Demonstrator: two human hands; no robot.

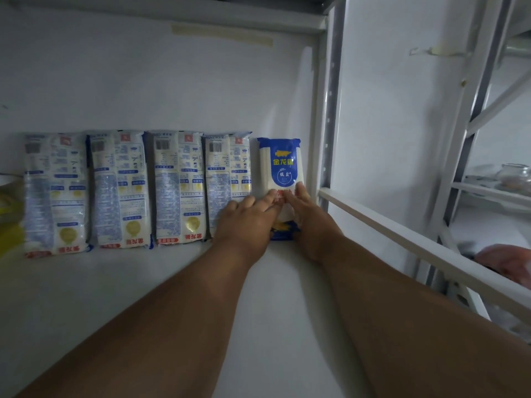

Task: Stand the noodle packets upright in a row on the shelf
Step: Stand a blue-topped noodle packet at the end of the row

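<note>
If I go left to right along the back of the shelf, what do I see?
Yellow thing at the edge → four packets showing their backs → blue-front packet under both hands → shelf post → jar.

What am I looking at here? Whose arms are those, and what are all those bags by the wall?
There is no machine here. A person wears a camera on their head, so this one picture shows what they see when they look down at their own arms. The arms reach onto a white shelf. Five noodle packets stand in a row against the back wall. Four of them show their backs, with small print and barcodes. The fifth packet, at the right end, shows its blue and yellow front. The left hand and the right hand both press on the lower part of that fifth packet, one on each side, as if steadying it. The left hand also covers a corner of the packet next to it.
</note>
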